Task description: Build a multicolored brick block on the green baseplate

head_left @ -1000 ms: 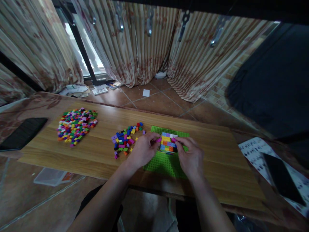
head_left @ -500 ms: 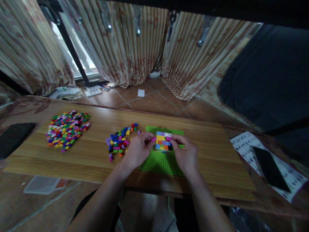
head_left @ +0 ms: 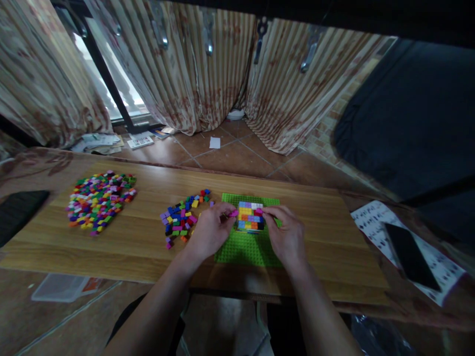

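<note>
A block of colourful building bricks stands on a green studded baseplate. At its left side my left hand pinches a magenta brick between thumb and fingertip. My right hand has its thumb and fingers closed on another magenta brick at the block's upper right. Whether that brick is pressed onto the block or just above it, I cannot tell. Small loose bricks lie scattered to the left of my left hand, which partly covers them.
A larger heap of mixed bricks lies on the left of the wooden board. At the right, a black phone rests on a printed sheet. A dark flat object sits at the far left. A clear plastic container is below on the floor.
The view has shifted slightly, so the surroundings sit a little further left. Both hands stay around the brick block, each still holding its magenta brick, with hardly any movement.
</note>
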Available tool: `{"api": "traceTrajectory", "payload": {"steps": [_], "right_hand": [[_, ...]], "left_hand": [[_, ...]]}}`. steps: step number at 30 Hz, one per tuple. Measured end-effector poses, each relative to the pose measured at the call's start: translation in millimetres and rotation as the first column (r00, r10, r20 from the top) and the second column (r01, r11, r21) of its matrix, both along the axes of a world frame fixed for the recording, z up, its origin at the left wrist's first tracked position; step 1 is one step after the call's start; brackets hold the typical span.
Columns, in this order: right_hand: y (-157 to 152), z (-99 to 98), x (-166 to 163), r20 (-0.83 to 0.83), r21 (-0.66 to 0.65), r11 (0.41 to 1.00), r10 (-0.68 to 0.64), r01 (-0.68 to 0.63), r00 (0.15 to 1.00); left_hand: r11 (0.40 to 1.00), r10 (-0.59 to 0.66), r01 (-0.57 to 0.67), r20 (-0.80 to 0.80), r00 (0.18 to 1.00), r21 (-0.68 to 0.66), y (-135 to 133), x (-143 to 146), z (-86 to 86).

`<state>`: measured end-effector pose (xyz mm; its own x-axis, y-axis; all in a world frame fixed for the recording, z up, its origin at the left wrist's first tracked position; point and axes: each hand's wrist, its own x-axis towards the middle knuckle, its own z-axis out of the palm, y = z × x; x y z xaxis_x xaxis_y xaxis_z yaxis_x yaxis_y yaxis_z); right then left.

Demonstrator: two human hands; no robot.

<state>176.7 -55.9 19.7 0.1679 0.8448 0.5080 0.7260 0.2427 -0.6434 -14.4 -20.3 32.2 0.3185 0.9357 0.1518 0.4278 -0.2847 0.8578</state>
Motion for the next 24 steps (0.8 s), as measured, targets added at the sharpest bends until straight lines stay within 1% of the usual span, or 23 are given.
{"api": "traceTrajectory", "payload": {"steps": [7,11,20,24], "right_hand": [[2.9,0.6,2.1,-0.056,-0.041,0.998,0.037,-0.039,0.998],[2.5,0.5,-0.3,-0.083,-0.029,0.999,0.039,-0.041,0.996],[3.2,-1.5,-1.9,-0.086,0.005,0.999,0.051,-0.051,0.995],[3.2,-0.3,-3.3,-0.083,-0.005,0.999,0.048,-0.048,0.995]], "left_hand": [[0.999,-0.013,0.013,-0.002,1.0,0.05,0.0,-0.5,0.1],[0.998,-0.018,0.019,-0.01,1.0,0.052,-0.5,-0.3,1.1],[0.998,-0.003,0.005,-0.038,0.999,0.057,-1.4,-0.5,1.8],[0.998,-0.006,0.01,-0.06,0.998,0.067,-1.8,-0.6,3.7]]}}
